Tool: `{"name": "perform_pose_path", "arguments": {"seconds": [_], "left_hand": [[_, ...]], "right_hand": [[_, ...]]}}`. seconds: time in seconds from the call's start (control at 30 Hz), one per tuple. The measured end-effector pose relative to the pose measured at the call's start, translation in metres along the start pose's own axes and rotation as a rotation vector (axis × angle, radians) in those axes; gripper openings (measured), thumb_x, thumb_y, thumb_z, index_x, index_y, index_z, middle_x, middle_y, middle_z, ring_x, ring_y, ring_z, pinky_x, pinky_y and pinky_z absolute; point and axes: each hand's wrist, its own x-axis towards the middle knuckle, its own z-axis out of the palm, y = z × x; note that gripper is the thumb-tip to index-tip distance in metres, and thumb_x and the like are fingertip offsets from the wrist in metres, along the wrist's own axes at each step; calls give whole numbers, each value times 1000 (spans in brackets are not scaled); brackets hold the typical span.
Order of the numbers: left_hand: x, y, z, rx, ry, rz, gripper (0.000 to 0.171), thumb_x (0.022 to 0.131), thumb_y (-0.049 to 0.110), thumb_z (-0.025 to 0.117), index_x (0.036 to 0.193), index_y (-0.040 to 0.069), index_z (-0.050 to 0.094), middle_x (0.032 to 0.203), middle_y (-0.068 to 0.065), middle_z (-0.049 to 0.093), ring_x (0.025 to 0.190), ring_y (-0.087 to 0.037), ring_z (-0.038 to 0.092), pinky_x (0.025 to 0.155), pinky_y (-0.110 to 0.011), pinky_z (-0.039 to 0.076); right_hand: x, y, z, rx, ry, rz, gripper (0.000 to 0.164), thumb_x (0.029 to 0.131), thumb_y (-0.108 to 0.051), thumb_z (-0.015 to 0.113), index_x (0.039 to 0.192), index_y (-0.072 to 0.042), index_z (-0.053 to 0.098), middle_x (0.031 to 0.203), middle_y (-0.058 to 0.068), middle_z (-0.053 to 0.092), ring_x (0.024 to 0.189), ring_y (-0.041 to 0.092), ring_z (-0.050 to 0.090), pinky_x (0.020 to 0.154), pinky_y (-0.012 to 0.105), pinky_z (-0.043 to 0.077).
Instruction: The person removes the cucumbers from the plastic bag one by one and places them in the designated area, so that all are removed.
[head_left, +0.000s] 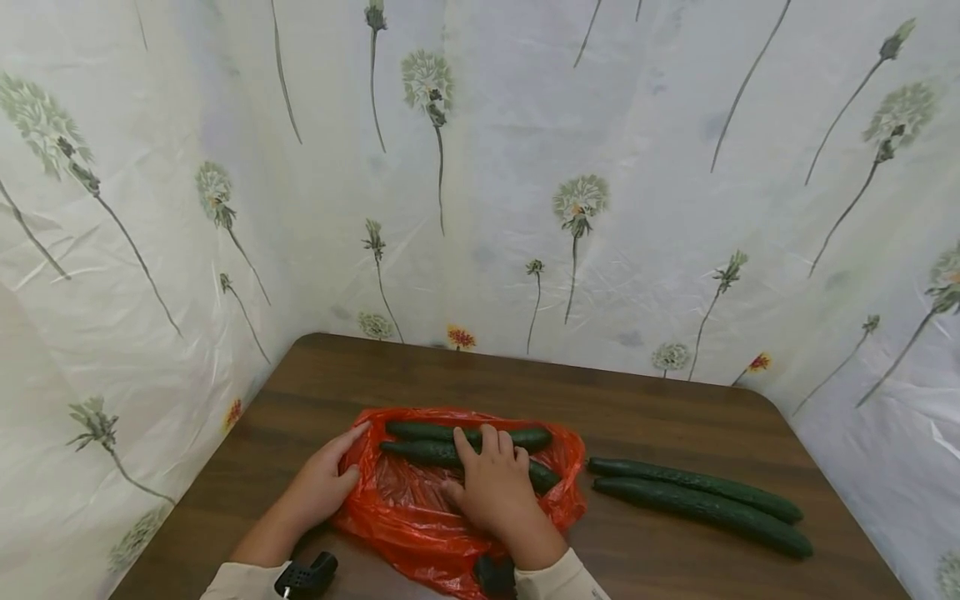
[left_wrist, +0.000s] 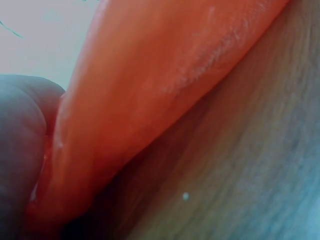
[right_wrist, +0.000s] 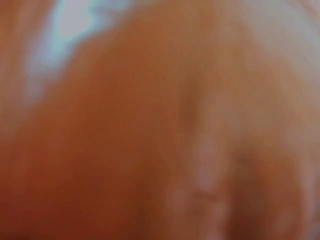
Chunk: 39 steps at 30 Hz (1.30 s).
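Note:
A red plastic bag (head_left: 405, 533) lies spread with its mouth open on the brown table. Two dark green cucumbers, a far one (head_left: 420, 431) and a near one (head_left: 412, 451), lie side by side in it. The left hand (head_left: 318, 483) holds the bag's left edge, with the red plastic (left_wrist: 135, 85) between thumb and fingers. Across the two cucumbers rests the right hand (head_left: 495, 487), fingers extended over them and thumb on the near side. Its palm side is hidden. The right wrist view is too blurred to show more than orange-red tones.
Two more cucumbers, a far one (head_left: 697, 483) and a near one (head_left: 705, 508), lie on the table (head_left: 420, 375) right of the bag. A flower-printed sheet (head_left: 495, 167) hangs behind and at both sides. Dark wrist devices (head_left: 307, 575) sit by the forearms.

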Motion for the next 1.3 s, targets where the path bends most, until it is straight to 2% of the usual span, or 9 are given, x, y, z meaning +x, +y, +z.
{"name": "perform_pose_path", "arguments": {"seconds": [0.13,0.27,0.4,0.67,0.77,0.9,1.1,1.3], "left_hand": [[0,-1,1,-6,-1,-1,70,96,0,56,162,18,41,164,-19,41,151,-40,38,120,-61,33],[0,-1,1,-5,3,-6,70,96,0,56,162,18,42,164,-19,42,151,-40,38,120,-61,34],[0,-1,2,-3,-3,-8,70,96,1,57,161,18,43,164,-19,42,151,-40,38,120,-61,33],[0,-1,4,-11,-5,-9,70,95,0,58,161,17,44,163,-19,42,151,-40,38,121,-61,33],[0,-1,3,-9,1,-3,70,94,0,58,161,17,44,162,-19,43,150,-40,39,120,-61,33],[1,-1,3,3,5,4,70,94,0,58,161,18,44,162,-19,44,150,-40,40,120,-61,34],[0,-1,2,3,2,1,70,95,1,58,161,18,44,162,-19,44,150,-40,40,120,-60,34],[0,-1,2,6,10,11,70,94,0,58,161,16,44,162,-20,44,150,-40,40,120,-60,34]], "right_hand": [[-2,-1,1,16,18,-16,81,94,-66,64,163,-30,41,147,15,43,124,36,42,96,61,38],[-3,-1,3,49,35,-23,74,94,-63,66,157,-27,48,139,13,47,119,35,43,96,61,38],[-2,1,6,67,26,-15,68,95,-61,66,152,-25,51,138,11,48,117,34,45,96,61,39],[0,6,9,51,17,-23,66,97,-61,64,151,-27,51,144,4,53,122,34,48,97,60,40],[1,7,7,30,13,-24,65,96,-65,61,144,-21,55,137,4,54,115,30,49,88,53,40],[2,7,6,4,20,-29,63,95,-69,60,129,-16,58,122,3,54,100,24,46,75,45,32],[1,6,6,-1,49,-33,55,96,-67,59,120,-18,60,111,0,55,93,20,44,73,43,28],[2,6,7,-9,65,-30,55,95,-69,58,116,-18,62,109,1,56,91,21,44,72,44,28]]}}
